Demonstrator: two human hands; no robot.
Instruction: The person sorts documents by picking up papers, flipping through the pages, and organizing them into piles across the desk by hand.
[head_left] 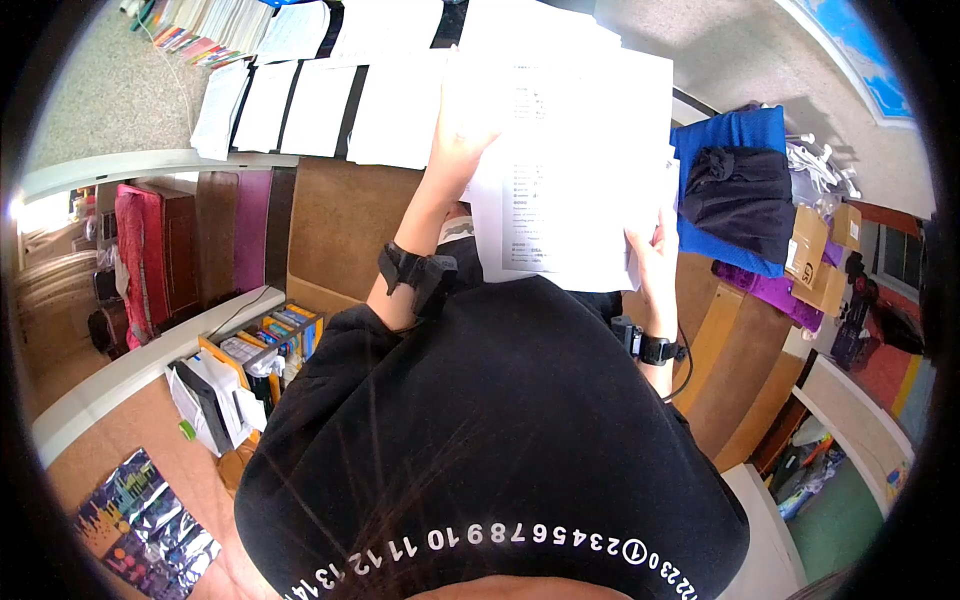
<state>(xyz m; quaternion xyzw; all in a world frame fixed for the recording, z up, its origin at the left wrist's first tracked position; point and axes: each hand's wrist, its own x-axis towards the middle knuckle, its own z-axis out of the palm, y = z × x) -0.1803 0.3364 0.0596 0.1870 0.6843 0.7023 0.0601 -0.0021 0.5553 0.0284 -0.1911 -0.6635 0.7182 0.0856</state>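
I hold a thick, slightly uneven stack of printed paper sheets [575, 170] in front of my chest. My left hand [465, 130] is closed on its left edge, with the thumb over the front and the other fingers mostly hidden. Lower down, my right hand [655, 250] grips the right edge, thumb on the top sheet. Lines of small text run down the top page, too small to read. Beyond my left hand, several paper piles [320, 105] lie side by side on a dark surface.
A row of books and papers [220, 35] stands at the far left. To the right lie dark folded cloth [740, 190] on a blue item [735, 130], white cables [825, 165] and cardboard boxes [810, 250]. A book box [270, 340] sits low on the left.
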